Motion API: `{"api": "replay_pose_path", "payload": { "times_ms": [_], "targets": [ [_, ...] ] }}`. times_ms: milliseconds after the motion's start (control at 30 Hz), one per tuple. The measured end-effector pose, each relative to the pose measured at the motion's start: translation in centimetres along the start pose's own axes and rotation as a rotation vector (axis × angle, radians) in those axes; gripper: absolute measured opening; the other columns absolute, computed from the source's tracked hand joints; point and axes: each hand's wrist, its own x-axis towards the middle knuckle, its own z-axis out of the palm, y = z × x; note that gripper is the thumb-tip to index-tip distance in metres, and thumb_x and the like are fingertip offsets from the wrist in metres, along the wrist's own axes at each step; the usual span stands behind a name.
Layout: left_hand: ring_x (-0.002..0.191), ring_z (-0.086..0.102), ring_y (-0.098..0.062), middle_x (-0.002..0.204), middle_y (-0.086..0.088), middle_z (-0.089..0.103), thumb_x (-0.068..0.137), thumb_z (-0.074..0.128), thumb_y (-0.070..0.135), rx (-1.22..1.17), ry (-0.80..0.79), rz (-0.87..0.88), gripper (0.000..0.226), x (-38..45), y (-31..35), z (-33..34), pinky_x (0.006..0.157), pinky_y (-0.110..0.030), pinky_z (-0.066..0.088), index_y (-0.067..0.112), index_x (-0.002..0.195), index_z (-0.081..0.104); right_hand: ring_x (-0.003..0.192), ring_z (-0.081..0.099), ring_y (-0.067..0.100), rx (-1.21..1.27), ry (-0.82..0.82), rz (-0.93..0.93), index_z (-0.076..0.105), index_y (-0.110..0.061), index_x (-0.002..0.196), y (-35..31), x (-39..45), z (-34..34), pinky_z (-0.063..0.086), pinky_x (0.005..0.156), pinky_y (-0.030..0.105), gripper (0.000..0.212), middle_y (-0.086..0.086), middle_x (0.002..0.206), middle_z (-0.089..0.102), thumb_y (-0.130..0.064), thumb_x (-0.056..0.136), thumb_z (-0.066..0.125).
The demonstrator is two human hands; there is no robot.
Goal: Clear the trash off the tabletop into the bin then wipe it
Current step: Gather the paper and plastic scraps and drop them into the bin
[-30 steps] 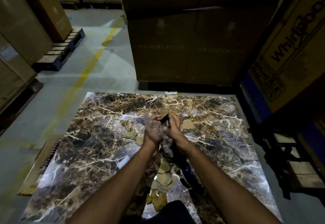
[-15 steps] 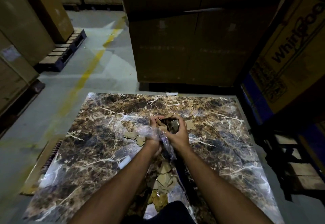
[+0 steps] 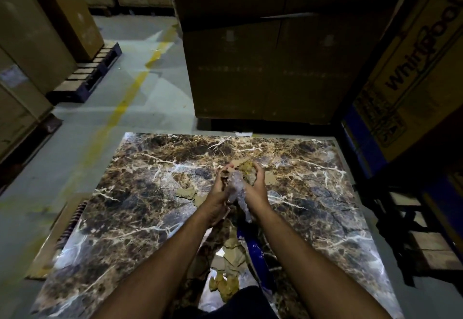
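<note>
Both hands meet just above the middle of the frame, over the brown marbled desk point(image 3: 140, 208); the left hand point(image 3: 220, 193) has its fingers curled round a crumpled wad of clear plastic wrap point(image 3: 236, 186), which trails down between the wrists; the right hand point(image 3: 256, 186) cups the same bundle from the other side, fingers clenched on torn cardboard scraps point(image 3: 246, 168) at the top of it; more cardboard pieces point(image 3: 186, 192) lie on the desk just left of the left hand, and one flat piece point(image 3: 271, 179) sits just right of the right hand; lower centre, between the forearms, a heap of cardboard bits point(image 3: 233, 261) rests beside a blue object point(image 3: 253, 243); whether that is the bin I cannot tell; large cartons point(image 3: 263, 68) stand beyond the desk.
</note>
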Motion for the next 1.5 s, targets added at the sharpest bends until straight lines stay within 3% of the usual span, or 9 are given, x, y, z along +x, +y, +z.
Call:
{"api": "replay_pose_path", "payload": {
  "times_ms": [133, 200, 333, 500, 667, 967, 1100, 1267, 1500],
  "targets": [
    [0.127, 0.056, -0.034, 0.148, -0.010, 0.051, 0.050, 0.091, 0.067, 0.145, 0.142, -0.050, 0.120, 0.2, -1.4, -0.3, 0.102, -0.059, 0.050, 0.039, 0.149, 0.030, 0.122, 0.054, 0.032, -0.114, -0.091, 0.028, 0.044, -0.039, 0.140, -0.1, 0.4, 0.5, 0.054, 0.070, 0.029, 0.045, 0.014, 0.155, 0.038, -0.025, 0.100, 0.060],
    [0.120, 0.062, -0.035, 0.136, -0.011, 0.061, 0.054, 0.092, 0.061, 0.051, 0.201, -0.029, 0.104, 0.2, -1.8, -0.1, 0.100, -0.062, 0.050, 0.033, 0.141, 0.042, 0.125, 0.053, 0.035, -0.042, -0.139, 0.060, 0.053, -0.044, 0.129, -0.2, 0.1, 0.9, 0.056, 0.085, 0.039, 0.031, 0.012, 0.154, 0.039, -0.045, 0.098, 0.056],
    [0.111, 0.068, -0.032, 0.124, -0.009, 0.068, 0.059, 0.090, 0.048, -0.037, 0.248, 0.017, 0.084, 0.2, -1.9, -0.3, 0.098, -0.060, 0.052, 0.028, 0.132, 0.054, 0.127, 0.053, 0.033, 0.036, -0.211, 0.090, 0.061, -0.048, 0.124, 1.6, 1.0, 0.8, 0.045, 0.106, 0.061, 0.060, 0.008, 0.149, 0.044, -0.078, 0.072, 0.054],
    [0.108, 0.067, -0.031, 0.117, -0.006, 0.068, 0.084, 0.075, 0.027, 0.114, 0.324, 0.128, 0.044, 0.3, -1.3, 0.0, 0.095, -0.057, 0.055, 0.039, 0.121, 0.055, 0.128, 0.047, 0.027, -0.096, -0.227, -0.060, 0.056, -0.033, 0.132, -0.7, -1.9, 0.6, 0.053, 0.102, 0.047, 0.050, 0.000, 0.145, 0.032, -0.050, 0.086, 0.062],
    [0.114, 0.062, -0.037, 0.125, -0.014, 0.061, 0.095, 0.055, 0.001, 0.027, 0.228, 0.175, 0.044, 0.2, -0.8, 0.5, 0.094, -0.051, 0.054, 0.032, 0.125, 0.051, 0.116, 0.053, 0.012, -0.130, -0.205, -0.191, 0.061, -0.028, 0.117, -0.7, -2.3, 0.1, 0.052, 0.073, 0.008, 0.023, -0.003, 0.137, 0.037, -0.024, 0.095, 0.068],
    [0.097, 0.067, -0.025, 0.117, -0.015, 0.063, 0.086, 0.050, 0.004, -0.223, 0.151, 0.322, 0.046, -0.4, 5.5, 1.2, 0.077, -0.036, 0.056, 0.016, 0.130, 0.048, 0.127, 0.048, 0.021, -0.106, -0.268, -0.359, 0.064, -0.027, 0.115, -5.8, -0.7, 0.7, 0.052, 0.096, 0.026, 0.024, 0.002, 0.139, 0.038, -0.029, 0.091, 0.070],
    [0.096, 0.068, -0.025, 0.116, -0.016, 0.062, 0.082, 0.052, 0.003, -0.289, 0.138, 0.418, 0.041, -1.7, 7.9, 1.5, 0.075, -0.035, 0.056, 0.018, 0.120, 0.052, 0.121, 0.049, 0.008, -0.083, -0.383, -0.402, 0.064, -0.021, 0.117, -7.8, -0.4, 1.1, 0.051, 0.083, 0.009, 0.023, 0.003, 0.135, 0.039, -0.010, 0.096, 0.064],
    [0.097, 0.067, -0.026, 0.115, -0.013, 0.064, 0.082, 0.055, 0.003, -0.341, 0.247, 0.525, 0.038, -3.8, 10.4, 0.2, 0.077, -0.034, 0.056, 0.023, 0.115, 0.055, 0.118, 0.051, 0.002, -0.034, -0.521, -0.449, 0.067, -0.023, 0.111, -10.4, -0.7, 3.9, 0.048, 0.093, 0.017, 0.022, -0.009, 0.126, 0.044, -0.010, 0.094, 0.064],
    [0.099, 0.062, -0.027, 0.118, -0.015, 0.060, 0.074, 0.070, 0.016, -0.292, 0.551, 0.715, 0.037, -12.1, 11.3, -6.1, 0.080, -0.034, 0.053, 0.030, 0.107, 0.063, 0.114, 0.053, -0.005, -0.059, -0.799, -0.517, 0.067, -0.025, 0.108, -10.3, -6.9, 12.2, 0.047, 0.100, 0.018, 0.019, 0.002, 0.129, 0.046, -0.021, 0.089, 0.066]
  ]
}}
